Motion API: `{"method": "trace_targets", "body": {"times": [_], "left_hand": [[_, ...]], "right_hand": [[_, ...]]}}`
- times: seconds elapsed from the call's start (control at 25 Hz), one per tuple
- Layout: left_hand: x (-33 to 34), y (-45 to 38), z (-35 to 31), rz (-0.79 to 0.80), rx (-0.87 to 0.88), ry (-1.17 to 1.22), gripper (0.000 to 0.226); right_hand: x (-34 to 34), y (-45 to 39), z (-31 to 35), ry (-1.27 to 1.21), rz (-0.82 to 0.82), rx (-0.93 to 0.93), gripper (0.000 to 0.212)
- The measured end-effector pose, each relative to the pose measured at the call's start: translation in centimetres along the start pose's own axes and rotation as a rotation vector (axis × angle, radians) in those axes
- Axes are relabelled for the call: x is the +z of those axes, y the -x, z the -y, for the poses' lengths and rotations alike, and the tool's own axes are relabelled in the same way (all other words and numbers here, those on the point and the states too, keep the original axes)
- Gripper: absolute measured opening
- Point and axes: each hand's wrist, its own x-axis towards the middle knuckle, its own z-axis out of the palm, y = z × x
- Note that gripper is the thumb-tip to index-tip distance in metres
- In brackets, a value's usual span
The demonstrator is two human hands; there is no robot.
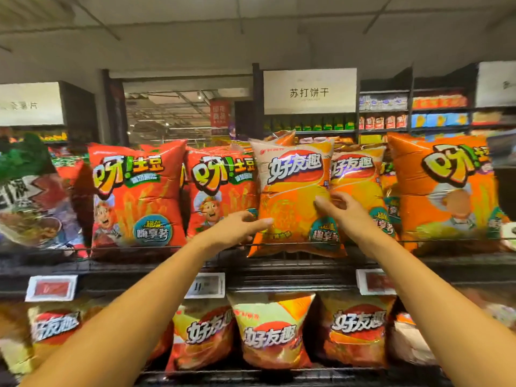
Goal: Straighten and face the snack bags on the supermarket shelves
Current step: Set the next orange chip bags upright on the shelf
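The orange bag (293, 196) is stood at the upper shelf's (279, 263) front edge, framed by the left hand (237, 227) and right hand (343, 210), fingers spread loosely against its sides, nothing clamped. Light, puffy, crushable and slick it is judged; the side seams are best held.

Both bare forearms extended forward and upward from the lower frame edge, converging toward centre. Left hand (237, 229) palm turned inward, fingers straight and together, tips directed right, thumb above. Right hand (342, 209) raised slightly higher, wrist bent, fingers loosely spread and gently curved, thumb pointing left, index finger arched above it. Hands apart, facing one another at roughly the same depth. Contact at the fingertips of either hand not clearly discernible.
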Motion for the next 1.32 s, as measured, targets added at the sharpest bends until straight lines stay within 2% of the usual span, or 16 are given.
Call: {"method": "trace_targets", "body": {"times": [0.08, 0.16, 0.24, 0.36, 0.52, 0.6, 0.76, 0.88, 1.08, 1.24, 1.32], "left_hand": [[0.3, -0.8, -0.1, 0.093, 0.010, -0.025, 0.073], [0.6, -1.2, 0.1, 0.113, 0.068, 0.046, 0.082], [0.6, -1.3, 0.3, 0.056, 0.136, 0.102, 0.093], [0.3, -2.1, 0.3, -0.022, 0.206, 0.144, 0.093], [0.2, -2.0, 0.4, -0.138, 0.299, 0.067, 0.094], [0.1, -2.3, 0.8, -0.125, 0.310, 0.066, 0.096], [-0.3, -2.5, 0.7, -0.037, 0.309, 0.051, 0.108], [-0.3, -2.2, 0.9, -0.059, 0.318, 0.075, 0.110], [-0.3, -1.9, 1.5, -0.081, 0.273, 0.181, 0.098], [-0.5, -1.8, 1.5, -0.008, 0.271, 0.208, 0.106], [-0.9, -1.8, 1.8, 0.030, 0.242, 0.259, 0.108]], "right_hand": [[-0.1, 0.4, 0.0, -0.041, 0.018, -0.002, 0.094], [-0.5, 0.6, -0.1, -0.128, 0.045, -0.004, 0.091], [-0.9, 0.7, 0.0, -0.192, 0.047, -0.036, 0.079], [-1.0, 0.7, 0.0, -0.208, 0.032, -0.112, 0.072], [-1.4, 0.1, 0.4, -0.111, 0.099, -0.085, 0.062], [-1.8, -0.2, 0.8, -0.057, 0.156, -0.081, 0.076], [-2.3, -0.9, 1.2, 0.020, 0.197, -0.206, 0.105], [-2.3, -1.2, 0.8, 0.033, 0.262, -0.217, 0.118], [-2.3, -1.4, -0.6, -0.053, 0.439, -0.168, 0.103], [-2.7, -1.5, -1.3, -0.108, 0.455, -0.132, 0.087], [-3.0, -1.5, -1.3, -0.157, 0.451, -0.109, 0.088]]}}
